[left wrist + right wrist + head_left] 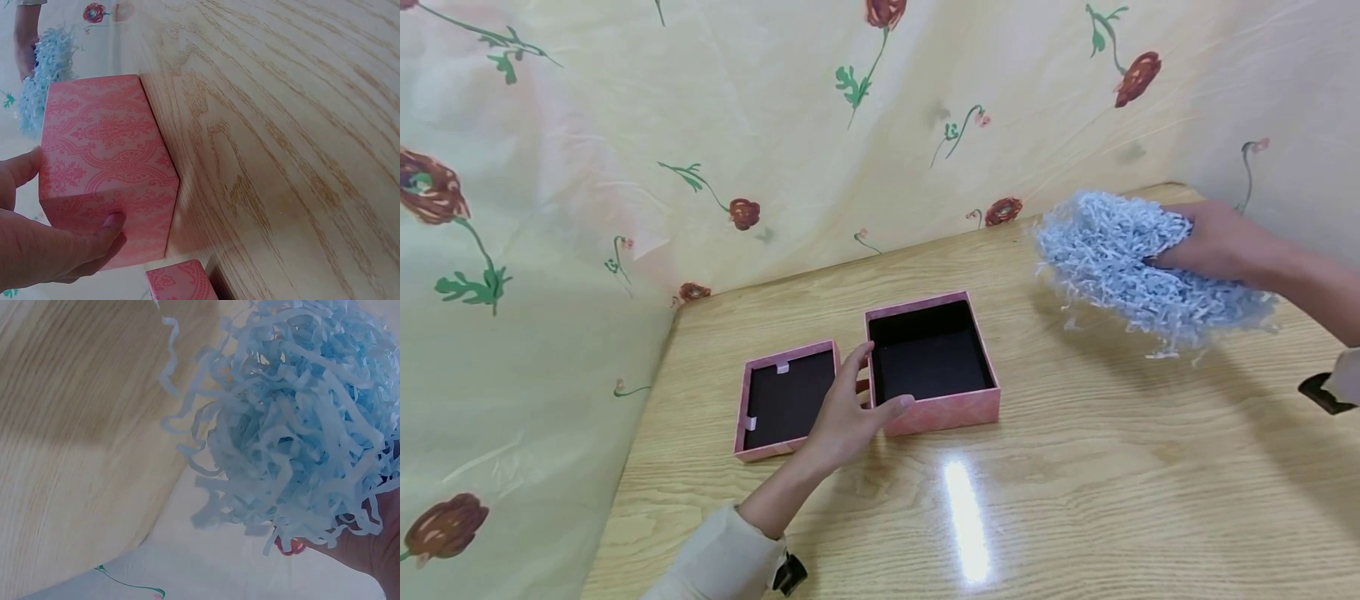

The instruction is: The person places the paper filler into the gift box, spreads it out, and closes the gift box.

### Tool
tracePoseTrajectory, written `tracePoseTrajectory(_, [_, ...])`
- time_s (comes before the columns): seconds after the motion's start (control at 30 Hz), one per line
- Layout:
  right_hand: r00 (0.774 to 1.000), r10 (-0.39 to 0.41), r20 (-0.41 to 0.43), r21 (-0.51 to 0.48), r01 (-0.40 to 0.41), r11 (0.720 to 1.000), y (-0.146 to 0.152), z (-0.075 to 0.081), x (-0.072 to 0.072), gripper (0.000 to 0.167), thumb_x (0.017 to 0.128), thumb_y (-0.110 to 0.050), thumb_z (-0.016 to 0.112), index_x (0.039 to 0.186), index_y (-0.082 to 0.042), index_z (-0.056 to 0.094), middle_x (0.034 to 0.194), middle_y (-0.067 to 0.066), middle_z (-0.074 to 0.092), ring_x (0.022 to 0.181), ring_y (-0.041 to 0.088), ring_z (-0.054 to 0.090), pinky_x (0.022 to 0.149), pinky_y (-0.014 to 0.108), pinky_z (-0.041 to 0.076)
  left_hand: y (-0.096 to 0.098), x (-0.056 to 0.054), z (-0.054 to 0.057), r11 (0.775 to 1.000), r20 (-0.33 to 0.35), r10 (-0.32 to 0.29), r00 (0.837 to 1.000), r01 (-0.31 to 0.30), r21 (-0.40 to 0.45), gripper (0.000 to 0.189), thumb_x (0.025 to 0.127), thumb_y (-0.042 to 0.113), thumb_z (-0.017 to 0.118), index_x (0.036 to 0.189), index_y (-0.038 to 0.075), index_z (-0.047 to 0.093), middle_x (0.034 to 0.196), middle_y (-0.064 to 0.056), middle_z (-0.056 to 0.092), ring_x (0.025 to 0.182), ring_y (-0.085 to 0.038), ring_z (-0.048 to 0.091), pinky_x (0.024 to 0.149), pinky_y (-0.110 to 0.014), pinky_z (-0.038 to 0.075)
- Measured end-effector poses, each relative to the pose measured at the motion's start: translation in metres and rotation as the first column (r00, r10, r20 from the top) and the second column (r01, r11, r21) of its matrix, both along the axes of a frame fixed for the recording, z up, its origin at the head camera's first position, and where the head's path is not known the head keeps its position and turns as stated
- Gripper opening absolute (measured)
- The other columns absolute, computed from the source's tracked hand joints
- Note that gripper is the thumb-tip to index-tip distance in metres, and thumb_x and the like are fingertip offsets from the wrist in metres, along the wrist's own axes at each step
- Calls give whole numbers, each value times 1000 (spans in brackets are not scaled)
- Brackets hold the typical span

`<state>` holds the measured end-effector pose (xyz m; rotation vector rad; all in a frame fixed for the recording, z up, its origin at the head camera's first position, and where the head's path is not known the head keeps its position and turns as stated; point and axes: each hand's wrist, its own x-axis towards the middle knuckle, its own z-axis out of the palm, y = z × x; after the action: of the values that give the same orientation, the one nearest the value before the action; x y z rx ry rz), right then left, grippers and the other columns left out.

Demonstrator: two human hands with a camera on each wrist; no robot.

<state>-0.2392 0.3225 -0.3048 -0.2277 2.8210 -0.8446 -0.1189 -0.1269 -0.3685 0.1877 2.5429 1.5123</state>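
A pink patterned box (942, 413) with a black inside stands uncovered on the wooden table. My left hand (838, 417) holds it at the near left corner. In the left wrist view, the fingers (103, 240) lie against one pink side of the box (106, 131), and the thumb reaches its rim. Out to the right, my right hand (1213, 242) grips a big loose bundle of light blue shredded paper (1112, 242) above the table. Strands dangle from the shredded paper (300, 425) in the right wrist view, where most of the fingers are hidden behind it.
Left of the box lies its shallow pink lid (782, 400), inside up, with small white tabs at its edges. A flowered cloth (805, 125) hangs along the back and left sides of the table (1075, 500).
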Motion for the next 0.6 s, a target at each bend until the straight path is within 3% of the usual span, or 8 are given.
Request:
tracePoseTrajectory(0.13, [1000,-3,-5,6,3,1000,-1,7,2,73,88,-18,68,148,1,30,140,36,36,116,44,39,82,38,43,0,0,1,1000,-1,-1,1000,1,1,87,84,35,75,152,22,23,151,-13,31,128,-40,45,97,-50,46])
tracePoseTrajectory(0.3, [1000,-13,-9,-12,13,1000,0,12,3,78,88,-16,68,150,0,24,144,37,30,119,44,36,87,43,42,1,0,1,1000,0,-1,1000,1,5,87,84,35,76,152,22,23,151,-13,31,128,-41,44,96,-49,47])
tracePoseTrajectory(0.37, [1000,-19,3,-10,19,1000,1,13,1,82,89,-17,67,152,-1,18,146,37,26,106,43,44,84,45,42,1,0,1,1000,2,0,1000,0,4,87,84,36,75,152,23,23,151,-13,31,128,-40,44,96,-50,47])
tracePoseTrajectory(0.43, [1000,-22,1,-7,22,1000,3,15,0,83,88,-18,68,152,-2,18,146,37,27,101,39,45,76,31,43,1,0,1,1000,5,0,1000,0,3,87,84,36,75,152,23,23,151,-13,31,128,-40,44,96,-50,46])
tracePoseTrajectory(0.47, [1000,-24,2,-1,24,1000,3,16,-1,83,88,-19,68,152,-2,17,147,36,26,100,39,45,76,30,43,1,0,1,1000,6,-2,1000,2,2,87,84,36,75,152,23,23,152,-13,30,128,-40,44,97,-50,46])
tracePoseTrajectory(0.53, [1000,-26,10,0,26,1000,4,19,-2,85,89,-20,67,153,-3,14,148,36,23,104,41,44,79,34,42,1,0,1,1000,5,-4,1000,4,2,87,84,36,75,152,23,22,152,-13,30,128,-40,44,97,-50,46])
tracePoseTrajectory(0.6, [1000,-25,11,-12,25,1000,4,22,-3,83,90,-21,67,152,-3,16,149,36,21,121,45,34,92,45,40,1,0,1,1000,5,-6,1000,6,3,87,84,36,75,152,23,22,152,-13,30,129,-40,44,96,-50,47])
